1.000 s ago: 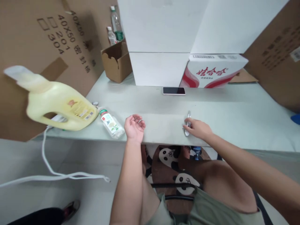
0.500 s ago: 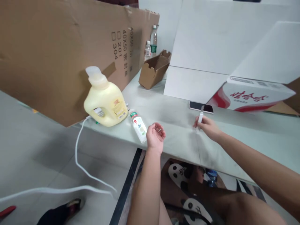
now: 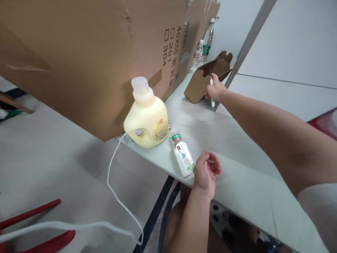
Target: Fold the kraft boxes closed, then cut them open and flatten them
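My right hand (image 3: 217, 89) grips a slim white utility knife (image 3: 212, 92), its thin tip pointing up, right at the front of a small brown cardboard box (image 3: 195, 86) with an open top. At the table's near edge my left hand (image 3: 206, 172) rests on its side, fingers loosely curled and apart, with nothing in them. Just left of it lies a clear bottle with a white and green label (image 3: 183, 156); whether the hand touches it I cannot tell. A pale yellow detergent jug (image 3: 149, 121) stands beyond that bottle.
A large cardboard carton (image 3: 92, 63) borders the left side. Two clear bottles (image 3: 206, 44) stand behind the small box. White panels (image 3: 297, 52) rise on the right. A white cable (image 3: 116, 189) hangs from the table (image 3: 244, 151), and red-handled items (image 3: 47, 242) appear at lower left.
My right hand has carried the utility knife from the table's right side to the small cardboard box at the back. My left hand stays near the bottle. The view has swung left.
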### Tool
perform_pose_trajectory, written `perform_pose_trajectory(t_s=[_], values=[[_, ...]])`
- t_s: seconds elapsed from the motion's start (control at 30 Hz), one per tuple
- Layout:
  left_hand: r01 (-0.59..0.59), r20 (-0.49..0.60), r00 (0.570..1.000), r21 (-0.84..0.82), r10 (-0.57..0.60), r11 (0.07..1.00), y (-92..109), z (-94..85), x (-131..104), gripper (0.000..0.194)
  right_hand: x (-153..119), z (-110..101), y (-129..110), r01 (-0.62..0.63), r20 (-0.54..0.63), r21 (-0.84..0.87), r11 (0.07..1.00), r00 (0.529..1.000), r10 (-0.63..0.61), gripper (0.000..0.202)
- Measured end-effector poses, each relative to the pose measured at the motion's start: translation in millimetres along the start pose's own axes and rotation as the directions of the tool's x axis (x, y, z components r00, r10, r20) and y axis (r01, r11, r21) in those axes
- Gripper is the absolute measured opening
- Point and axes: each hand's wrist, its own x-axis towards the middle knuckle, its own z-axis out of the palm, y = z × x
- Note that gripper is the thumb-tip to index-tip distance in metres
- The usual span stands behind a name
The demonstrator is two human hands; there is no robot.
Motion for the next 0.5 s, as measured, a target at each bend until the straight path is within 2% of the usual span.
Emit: perform_pose_trajectory(t_s=[0.07,0.1,0.17,0.23,0.3,0.37,0.4,0.43,0.47,0.5], values=[[-0.001,0.01,1.0,0.013,0.001,1.0,3.8,-1.6,-0.4,0.031,13.4,-1.3,-12.0,-0.086,0.024,-0.215,0.973,0.995,0.093,0.063],[-0.007,0.024,1.0,0.03,0.006,1.0,5.1,-2.2,-1.0,0.031,14.2,-2.8,-16.6,-0.123,0.033,-0.303,0.945,0.99,0.14,0.058],[-0.033,0.057,0.998,0.074,0.029,0.997,6.2,-2.4,-2.5,0.029,4.7,-5.6,-23.3,-0.12,0.032,-0.402,0.908,0.989,0.145,0.049],[-0.055,0.086,0.995,0.104,0.046,0.993,5.0,-1.5,-4.4,0.028,-17.3,-9.0,-26.5,-0.078,0.038,-0.429,0.9,0.994,0.104,0.043],[-0.081,0.098,0.993,0.12,0.07,0.989,1.5,-1.0,-7.1,0.028,-49.4,-16.2,-25.1,0.016,0.07,-0.476,0.879,0.997,0.02,0.039],[-0.205,0.085,0.977,0.156,0.194,0.966,-4.0,-3.0,-11.6,0.025,-89.9,-31.6,-16.8,0.109,0.111,-0.536,0.837,0.992,-0.058,0.034],[-0.324,0.093,0.946,0.203,0.311,0.924,-7.4,-5.4,-14.6,0.022,-112.8,-43.4,-9.5,0.129,0.12,-0.561,0.817,0.99,-0.074,0.032],[-0.467,0.125,0.884,0.267,0.45,0.843,-11.0,-8.8,-17.9,0.019,-137.3,-57.9,0.2,0.129,0.111,-0.574,0.808,0.991,-0.079,0.03],[-0.613,0.18,0.787,0.328,0.589,0.719,-14.7,-12.8,-21.2,0.019,-163.2,-74.9,12.0,0.114,0.087,-0.573,0.812,0.993,-0.078,0.028],[-0.734,0.254,0.668,0.375,0.699,0.566,-18.2,-17.1,-24.1,0.021,-190.1,-93.9,25.5,0.094,0.041,-0.549,0.83,0.995,-0.086,0.025]])
